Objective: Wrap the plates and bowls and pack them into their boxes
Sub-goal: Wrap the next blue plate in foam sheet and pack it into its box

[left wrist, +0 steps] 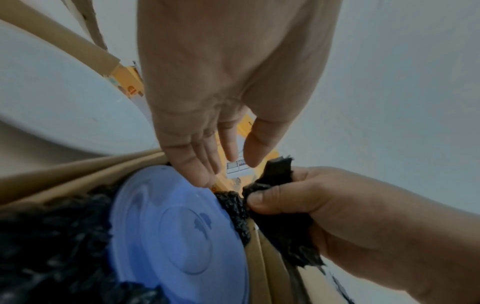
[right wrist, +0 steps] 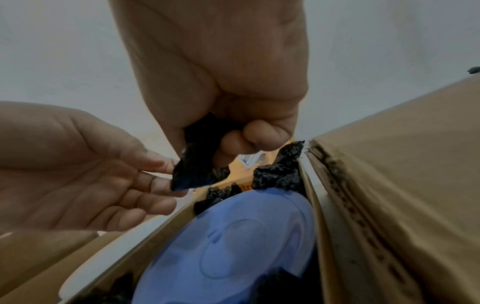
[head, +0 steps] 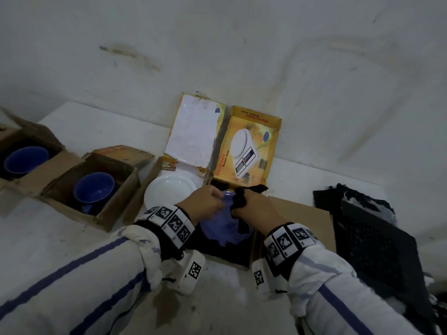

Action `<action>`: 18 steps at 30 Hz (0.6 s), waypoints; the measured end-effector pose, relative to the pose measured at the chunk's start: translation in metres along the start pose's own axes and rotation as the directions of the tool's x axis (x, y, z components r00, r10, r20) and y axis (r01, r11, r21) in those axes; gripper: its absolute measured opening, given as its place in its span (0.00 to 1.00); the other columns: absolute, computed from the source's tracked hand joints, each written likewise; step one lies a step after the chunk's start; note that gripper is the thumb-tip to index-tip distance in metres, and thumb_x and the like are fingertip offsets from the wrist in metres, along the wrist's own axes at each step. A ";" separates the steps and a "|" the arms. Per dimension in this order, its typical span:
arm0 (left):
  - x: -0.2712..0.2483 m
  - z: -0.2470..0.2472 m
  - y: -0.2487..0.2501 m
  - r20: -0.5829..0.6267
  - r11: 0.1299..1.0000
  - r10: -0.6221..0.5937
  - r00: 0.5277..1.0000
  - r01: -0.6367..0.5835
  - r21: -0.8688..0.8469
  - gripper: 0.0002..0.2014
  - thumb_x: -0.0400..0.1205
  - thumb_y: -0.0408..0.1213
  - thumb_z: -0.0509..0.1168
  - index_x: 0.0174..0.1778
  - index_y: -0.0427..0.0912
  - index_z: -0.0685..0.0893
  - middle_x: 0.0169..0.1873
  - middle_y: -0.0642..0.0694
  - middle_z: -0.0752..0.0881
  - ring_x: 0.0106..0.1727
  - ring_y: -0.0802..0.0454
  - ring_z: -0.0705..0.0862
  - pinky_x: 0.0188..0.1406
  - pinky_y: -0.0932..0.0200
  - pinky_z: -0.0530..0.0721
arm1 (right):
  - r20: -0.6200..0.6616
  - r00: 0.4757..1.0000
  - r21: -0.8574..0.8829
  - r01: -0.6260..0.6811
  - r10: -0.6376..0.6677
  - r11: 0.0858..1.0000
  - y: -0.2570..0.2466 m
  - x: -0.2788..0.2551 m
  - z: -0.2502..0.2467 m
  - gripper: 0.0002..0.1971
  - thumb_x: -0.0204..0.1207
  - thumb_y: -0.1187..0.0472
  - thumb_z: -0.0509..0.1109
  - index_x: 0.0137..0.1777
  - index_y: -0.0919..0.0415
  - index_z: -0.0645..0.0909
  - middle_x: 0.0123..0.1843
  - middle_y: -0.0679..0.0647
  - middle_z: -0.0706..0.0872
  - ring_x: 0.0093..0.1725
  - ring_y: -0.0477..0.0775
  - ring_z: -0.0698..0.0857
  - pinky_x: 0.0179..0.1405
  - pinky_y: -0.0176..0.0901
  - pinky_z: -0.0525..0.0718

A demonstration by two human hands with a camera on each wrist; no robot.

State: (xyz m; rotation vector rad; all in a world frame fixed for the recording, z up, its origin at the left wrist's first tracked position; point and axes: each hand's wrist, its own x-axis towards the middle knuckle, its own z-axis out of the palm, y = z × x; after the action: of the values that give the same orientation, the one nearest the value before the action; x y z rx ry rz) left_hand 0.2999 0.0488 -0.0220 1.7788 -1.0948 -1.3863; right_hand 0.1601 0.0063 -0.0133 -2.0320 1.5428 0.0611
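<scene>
A blue plate (head: 222, 229) (left wrist: 176, 236) (right wrist: 246, 246) lies on a black wrap sheet (head: 252, 188) inside the open kitchen-scale box (head: 249, 146). My right hand (head: 238, 201) (left wrist: 262, 197) (right wrist: 228, 144) grips a bunched corner of the black wrap (left wrist: 278, 172) (right wrist: 192, 170) just above the plate's far rim. My left hand (head: 219, 195) (left wrist: 223, 164) (right wrist: 155, 185) hovers beside it with straight fingers. Its fingertips are at the plate's far edge and close to the lifted corner. The wrap also lines the box around the plate.
A white plate (head: 169, 192) sits in an open box to the left. Two blue bowls (head: 94, 189) (head: 25, 160) stand in brown boxes further left. A pile of black wrap sheets (head: 375, 238) lies at the right, beside a brown cardboard flap (head: 302, 218). The wall is close behind.
</scene>
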 end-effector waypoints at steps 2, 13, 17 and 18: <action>0.006 -0.004 -0.005 0.035 0.951 0.055 0.998 -0.063 0.302 0.13 0.80 0.29 0.64 0.61 0.38 0.80 0.57 0.40 0.82 0.55 0.45 0.82 0.51 0.57 0.79 | -0.027 0.998 -0.001 -0.054 0.054 0.999 0.005 0.004 0.002 0.16 0.73 0.60 0.68 0.60 0.61 0.77 0.57 0.60 0.85 0.57 0.61 0.83 0.48 0.43 0.77; 0.022 -0.008 -0.033 0.239 0.321 -0.020 0.971 -0.220 0.921 0.30 0.79 0.45 0.66 0.77 0.48 0.67 0.84 0.44 0.41 0.84 0.41 0.39 0.80 0.36 0.48 | -0.186 0.981 -0.129 0.026 -0.050 0.991 -0.017 0.049 -0.004 0.11 0.76 0.70 0.62 0.58 0.63 0.75 0.54 0.62 0.80 0.53 0.63 0.83 0.40 0.45 0.75; 0.023 -0.014 -0.043 0.263 0.289 0.023 0.965 -0.258 0.922 0.30 0.80 0.47 0.63 0.79 0.49 0.65 0.84 0.45 0.44 0.83 0.39 0.43 0.79 0.36 0.50 | -0.081 0.991 -0.302 0.074 -0.103 0.951 -0.022 0.062 0.003 0.14 0.78 0.69 0.60 0.62 0.64 0.76 0.61 0.63 0.75 0.60 0.65 0.79 0.56 0.52 0.80; 0.023 -0.015 -0.043 0.273 0.286 0.049 0.961 -0.275 0.918 0.30 0.79 0.47 0.63 0.79 0.48 0.66 0.83 0.45 0.47 0.83 0.39 0.45 0.79 0.36 0.52 | -0.050 0.993 -0.328 0.086 -0.108 0.941 -0.022 0.066 0.003 0.14 0.78 0.69 0.60 0.62 0.65 0.77 0.62 0.64 0.75 0.62 0.65 0.78 0.59 0.51 0.79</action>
State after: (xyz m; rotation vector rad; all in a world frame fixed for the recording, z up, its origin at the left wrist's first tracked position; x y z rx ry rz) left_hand 0.3268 0.0482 -0.0658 2.1614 -2.5426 -0.7132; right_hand 0.2026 -0.0455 -0.0311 -2.3879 1.5525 0.2246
